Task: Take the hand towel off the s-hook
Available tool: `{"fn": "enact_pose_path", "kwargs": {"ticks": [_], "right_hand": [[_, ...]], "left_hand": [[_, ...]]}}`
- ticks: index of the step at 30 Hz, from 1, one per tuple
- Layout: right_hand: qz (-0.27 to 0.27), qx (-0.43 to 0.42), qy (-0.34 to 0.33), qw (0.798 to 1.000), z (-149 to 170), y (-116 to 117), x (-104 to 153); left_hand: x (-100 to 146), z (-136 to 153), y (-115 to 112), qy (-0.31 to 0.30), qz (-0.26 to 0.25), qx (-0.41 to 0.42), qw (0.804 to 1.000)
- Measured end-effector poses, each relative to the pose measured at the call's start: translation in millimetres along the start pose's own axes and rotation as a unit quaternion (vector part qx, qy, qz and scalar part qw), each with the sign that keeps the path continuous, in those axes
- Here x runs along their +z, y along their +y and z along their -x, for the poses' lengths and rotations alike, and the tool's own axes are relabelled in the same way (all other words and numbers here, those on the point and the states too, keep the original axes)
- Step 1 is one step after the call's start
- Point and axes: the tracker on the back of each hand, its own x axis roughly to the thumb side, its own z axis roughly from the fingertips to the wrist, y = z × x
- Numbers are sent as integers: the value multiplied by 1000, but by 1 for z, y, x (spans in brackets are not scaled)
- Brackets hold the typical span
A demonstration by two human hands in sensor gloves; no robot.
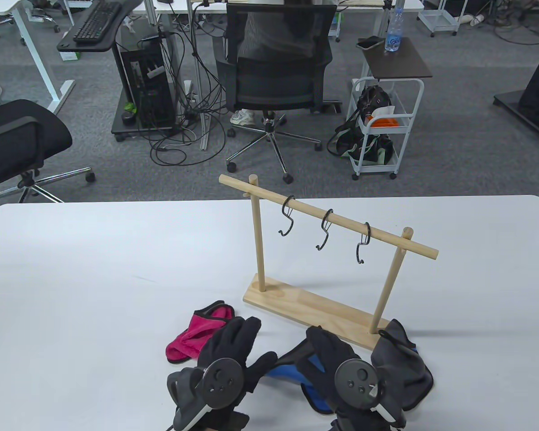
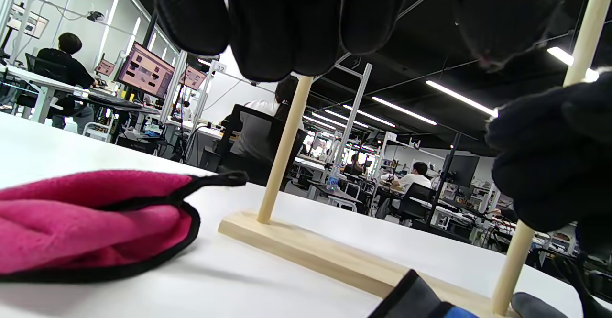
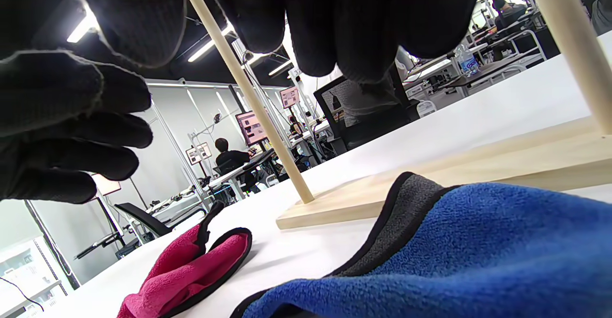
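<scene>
A wooden rack [image 1: 305, 310] stands on the white table [image 1: 94, 269]. Three black S-hooks [image 1: 325, 229] hang bare on its bar. A pink hand towel [image 1: 193, 336] lies on the table left of the rack base, also in the left wrist view [image 2: 91, 222] and right wrist view [image 3: 191, 270]. A blue and grey towel [image 1: 283, 370] lies in front of the base, and a grey towel [image 1: 402, 363] lies at the right post. My left hand [image 1: 233, 354] hovers open beside the pink towel, holding nothing. My right hand [image 1: 328, 359] is open above the blue towel [image 3: 454, 251].
The rack's base [image 2: 311, 251] and posts [image 2: 282, 150] stand just beyond my fingers. Office chairs [image 1: 274, 67], a cart [image 1: 386, 121] and desks stand on the floor past the table's far edge.
</scene>
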Motion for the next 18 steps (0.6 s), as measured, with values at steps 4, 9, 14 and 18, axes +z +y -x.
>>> {"fn": "enact_pose_path", "kwargs": {"ticks": [4, 9, 14, 18], "right_hand": [[1, 1, 0, 1000, 0, 0, 0], [3, 3, -5, 1000, -2, 0, 1], [2, 3, -6, 1000, -2, 0, 1], [3, 3, -6, 1000, -2, 0, 1]], "left_hand": [[0, -1, -4, -5, 10, 0, 1000], [1, -1, -5, -8, 9, 3, 1000], [1, -2, -5, -8, 12, 2, 1000], [2, -3, -5, -8, 13, 0, 1000]]}}
